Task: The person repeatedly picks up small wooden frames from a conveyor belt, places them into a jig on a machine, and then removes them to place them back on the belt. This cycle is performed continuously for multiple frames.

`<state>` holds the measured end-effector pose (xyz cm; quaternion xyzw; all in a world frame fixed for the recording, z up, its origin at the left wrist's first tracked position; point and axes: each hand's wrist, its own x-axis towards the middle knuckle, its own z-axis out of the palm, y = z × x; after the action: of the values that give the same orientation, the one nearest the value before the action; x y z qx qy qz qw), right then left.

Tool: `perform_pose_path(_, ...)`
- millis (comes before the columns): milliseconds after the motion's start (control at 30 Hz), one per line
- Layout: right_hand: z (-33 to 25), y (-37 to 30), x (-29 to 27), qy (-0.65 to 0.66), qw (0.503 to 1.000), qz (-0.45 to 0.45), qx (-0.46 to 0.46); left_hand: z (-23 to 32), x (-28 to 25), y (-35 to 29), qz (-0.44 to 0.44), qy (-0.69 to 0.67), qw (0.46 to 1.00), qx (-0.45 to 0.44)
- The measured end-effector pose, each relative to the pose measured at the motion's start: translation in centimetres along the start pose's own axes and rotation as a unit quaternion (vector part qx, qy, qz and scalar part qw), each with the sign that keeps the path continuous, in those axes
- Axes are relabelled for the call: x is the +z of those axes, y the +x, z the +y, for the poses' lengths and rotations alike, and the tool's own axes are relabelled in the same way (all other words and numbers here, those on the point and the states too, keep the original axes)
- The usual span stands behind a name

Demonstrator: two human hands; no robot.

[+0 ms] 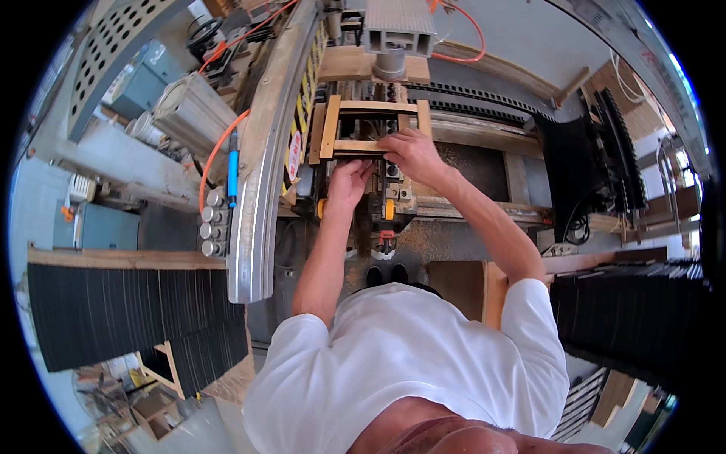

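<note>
Hands in close at the pale wooden rectangular frame (355, 145), lying on the machine just short of a grey metal cylinder (390, 66)!
The right hand (412, 154) bunches its fingers at the near rail; the left hand (349, 181), half-curled, sits just below it. Can't tell whether either grips. Looks like a positioning step; the next move calls for steady, square handling.

left grip (348, 184) — fingers (367, 170) bent | right grip (414, 154) — palm down, fingers bent | forearms (484, 212) forward
</note>
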<state>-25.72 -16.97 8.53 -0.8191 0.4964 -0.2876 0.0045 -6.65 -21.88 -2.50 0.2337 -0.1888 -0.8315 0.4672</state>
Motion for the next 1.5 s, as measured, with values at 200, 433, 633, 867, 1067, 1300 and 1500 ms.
perform_pose_path(200, 0.6, 1.3, 2.9, 0.003, 0.998, -0.056, -0.006, -0.7, 0.2, -0.5, -0.021, -0.037, 0.998, 0.045)
perform_pose_path(433, 4.5, 4.2, 4.8, 0.025, 1.0, -0.015, 0.005, -1.9, 1.3, -3.9, 0.103, -0.018, 0.991, 0.077)
perform_pose_path(633, 8.0, 7.6, 6.9, 0.029, 0.998, -0.038, 0.043, -3.0, -0.8, -14.3, 0.086, -0.048, 0.992, 0.083)
perform_pose_path(867, 6.6, 9.5, 7.9, 0.141, 0.974, -0.075, 0.163, -3.1, -1.8, -26.6, 0.117, -0.025, 0.989, 0.089)
perform_pose_path(1067, 6.3, 10.6, 9.3, 0.111, 0.981, -0.086, 0.132, -2.3, -4.6, -32.0, 0.161, -0.029, 0.984, 0.074)
perform_pose_path(1300, 6.4, 9.6, 9.9, 0.024, 0.997, -0.064, 0.022, -0.2, -9.1, -36.1, 0.19, -0.002, 0.978, 0.08)
perform_pose_path(1500, 6.4, 9.9, 9.7, 0.07, 0.991, -0.061, 0.098, 0.7, -11.6, -36.7, 0.214, 0.001, 0.973, 0.088)
